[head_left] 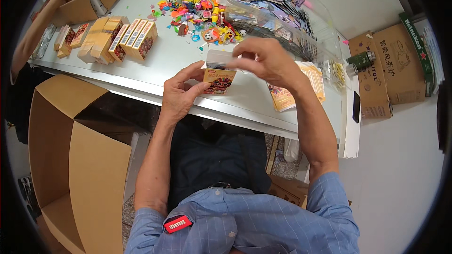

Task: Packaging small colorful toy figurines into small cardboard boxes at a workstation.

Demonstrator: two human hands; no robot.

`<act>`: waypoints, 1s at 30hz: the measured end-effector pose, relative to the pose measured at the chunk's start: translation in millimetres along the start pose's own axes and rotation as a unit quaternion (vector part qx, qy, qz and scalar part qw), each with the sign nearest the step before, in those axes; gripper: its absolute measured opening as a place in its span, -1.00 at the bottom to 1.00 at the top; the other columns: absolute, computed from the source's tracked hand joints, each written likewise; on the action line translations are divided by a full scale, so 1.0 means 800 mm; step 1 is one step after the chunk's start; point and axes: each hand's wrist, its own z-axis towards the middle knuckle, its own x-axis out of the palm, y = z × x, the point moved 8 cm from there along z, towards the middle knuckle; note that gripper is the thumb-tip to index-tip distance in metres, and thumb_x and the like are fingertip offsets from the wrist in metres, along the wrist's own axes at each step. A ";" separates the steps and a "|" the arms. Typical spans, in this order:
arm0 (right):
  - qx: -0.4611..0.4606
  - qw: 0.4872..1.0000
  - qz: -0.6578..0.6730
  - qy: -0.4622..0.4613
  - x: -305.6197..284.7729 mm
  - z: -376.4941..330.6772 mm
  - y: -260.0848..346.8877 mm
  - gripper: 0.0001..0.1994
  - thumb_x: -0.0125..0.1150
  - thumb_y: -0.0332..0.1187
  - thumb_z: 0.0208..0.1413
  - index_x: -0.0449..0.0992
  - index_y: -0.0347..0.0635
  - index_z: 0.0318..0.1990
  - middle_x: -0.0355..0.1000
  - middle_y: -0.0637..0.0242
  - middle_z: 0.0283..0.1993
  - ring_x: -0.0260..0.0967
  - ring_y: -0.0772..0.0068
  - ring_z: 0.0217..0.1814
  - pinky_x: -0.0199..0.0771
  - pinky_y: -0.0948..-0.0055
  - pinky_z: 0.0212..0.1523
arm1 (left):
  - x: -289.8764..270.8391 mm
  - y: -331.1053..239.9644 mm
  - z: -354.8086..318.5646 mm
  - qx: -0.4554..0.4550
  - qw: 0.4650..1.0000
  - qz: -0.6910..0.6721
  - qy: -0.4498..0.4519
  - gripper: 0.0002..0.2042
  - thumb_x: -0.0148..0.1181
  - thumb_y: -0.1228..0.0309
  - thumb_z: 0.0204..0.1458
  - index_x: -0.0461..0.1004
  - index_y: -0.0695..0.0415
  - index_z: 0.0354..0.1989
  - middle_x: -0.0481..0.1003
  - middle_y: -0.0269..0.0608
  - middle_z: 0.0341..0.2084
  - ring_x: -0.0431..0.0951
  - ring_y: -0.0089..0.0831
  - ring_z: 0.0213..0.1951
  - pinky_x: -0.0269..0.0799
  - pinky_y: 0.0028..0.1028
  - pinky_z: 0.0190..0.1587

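between the two hands, just above the pale tabletop [174, 56], the small orange printed cardboard box [219, 79] sits pinched in the left hand [181, 95]; the right hand [268, 61], fingers curled on its open top flap, should press squarely.

1 head-worn fisheye view looks steeply down, close over the grey table [155, 61].

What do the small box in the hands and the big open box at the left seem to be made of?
The small printed orange box, held by the left hand and right hand, looks like thin glossy card: sharp folds, colour print. The big brown open box looks like matt corrugated cardboard: plain, stiff flaps.
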 end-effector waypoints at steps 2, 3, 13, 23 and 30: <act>0.013 0.991 0.062 -0.118 -0.023 -0.008 -0.024 -0.81 0.34 -0.32 0.21 0.65 -0.29 -0.18 0.55 0.36 -0.35 0.42 0.61 -0.32 0.42 0.54 -0.28 | 0.002 -0.001 0.000 -0.002 1.000 -0.012 0.000 -0.48 0.35 0.65 0.04 0.46 0.19 0.24 0.63 -0.07 -0.13 0.63 -0.44 -0.10 0.64 -0.48 -0.15; 0.083 0.985 0.075 -0.129 -0.029 -0.008 -0.033 -0.80 0.32 -0.34 0.22 0.65 -0.30 -0.13 0.57 0.36 -0.31 0.42 0.62 -0.30 0.44 0.55 -0.26 | -0.001 -0.005 -0.001 -0.008 1.000 0.002 -0.002 -0.49 0.35 0.65 0.04 0.47 0.18 0.23 0.63 -0.07 -0.13 0.63 -0.45 -0.10 0.64 -0.49 -0.15; -0.011 0.973 -0.117 -0.199 0.038 0.067 -0.087 -0.68 0.34 -0.26 0.16 0.59 -0.15 0.03 0.51 0.15 -0.08 0.55 0.16 -0.16 0.55 0.25 -0.14 | 0.006 -0.002 0.002 -0.017 0.998 -0.012 0.053 -0.49 0.34 0.66 0.04 0.48 0.18 0.22 0.64 -0.07 -0.14 0.65 -0.45 -0.17 0.66 -0.48 -0.18; 0.042 0.965 -0.236 -0.110 0.073 0.103 -0.106 -0.70 0.32 -0.24 0.14 0.60 -0.11 0.00 0.47 0.09 -0.03 0.51 0.00 -0.05 0.53 0.11 -0.04 | 0.005 -0.003 0.003 -0.031 0.998 -0.010 0.045 -0.50 0.33 0.65 0.04 0.48 0.17 0.22 0.64 -0.05 -0.13 0.66 -0.44 -0.18 0.67 -0.48 -0.16; 0.064 0.980 -0.073 -0.172 0.056 0.087 -0.119 -0.78 0.34 -0.32 0.12 0.66 -0.20 -0.12 0.57 0.13 -0.08 0.54 0.22 -0.08 0.53 0.27 -0.07 | 0.000 -0.003 0.003 -0.019 0.999 0.008 0.030 -0.49 0.35 0.62 0.04 0.48 0.14 0.23 0.64 -0.12 -0.16 0.63 -0.51 -0.20 0.62 -0.52 -0.20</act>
